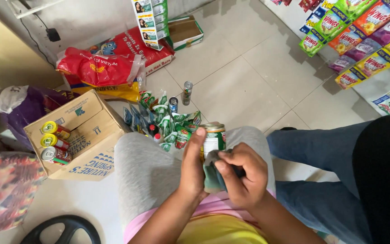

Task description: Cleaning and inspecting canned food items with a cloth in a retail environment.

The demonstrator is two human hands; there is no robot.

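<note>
The left hand (194,165) was wrapped around a green-labelled tin can (213,138) above the knees, while the right hand (242,174) pinched a grey-green cloth (212,174) against the can. Just beyond the can lay green and white sachets (161,115) on the floor. Left of the can, a cardboard box (89,135) carried three yellow-topped cans (55,142). Farther beyond the can sat red sacks (109,61).

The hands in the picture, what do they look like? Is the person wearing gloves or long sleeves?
No gloves and no long sleeves. The left hand and the right hand are both bare, with bare forearms all the way up to the bottom edge of the view. No rings, watch or bracelets show. Fingernails are short and plain. Close to the arms you can see a yellow top with a pink hem and grey trousers.
</note>
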